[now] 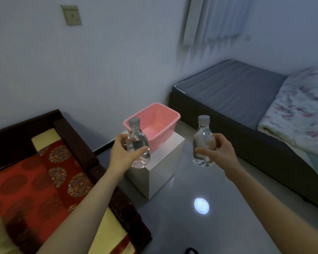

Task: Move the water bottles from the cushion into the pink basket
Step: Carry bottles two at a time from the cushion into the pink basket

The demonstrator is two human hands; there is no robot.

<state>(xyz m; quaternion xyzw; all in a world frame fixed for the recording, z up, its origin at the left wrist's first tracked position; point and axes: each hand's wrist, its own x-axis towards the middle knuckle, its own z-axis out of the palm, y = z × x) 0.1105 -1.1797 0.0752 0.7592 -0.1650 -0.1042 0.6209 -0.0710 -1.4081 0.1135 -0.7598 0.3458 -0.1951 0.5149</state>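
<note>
Item: 2 bottles, in transit. Left hand (pixel 122 154) fingers wrap left bottle (pixel 137 138) at basket (pixel 165 136) 7 o'clock; right hand (pixel 221 153) fingers wrap right bottle (pixel 202 136) at its 3 o'clock. Next, I judge: carry over rim, lower, release.

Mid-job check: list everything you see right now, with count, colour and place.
pink basket: 1, pink, on the white box, no bottle visible inside
white box: 1, white, under the basket
left water bottle: 1, clear, grey cap, upright before the basket
right water bottle: 1, clear, grey cap, upright, right of the basket
cushion: 1, red patterned, lower left on the wooden seat
bed: 1, grey mattress, right
quilt: 1, floral, on the bed
curtain: 1, pale, upper right
wall plate: 1, beige, upper left
left hand: grips the left water bottle
right hand: grips the right water bottle
</note>
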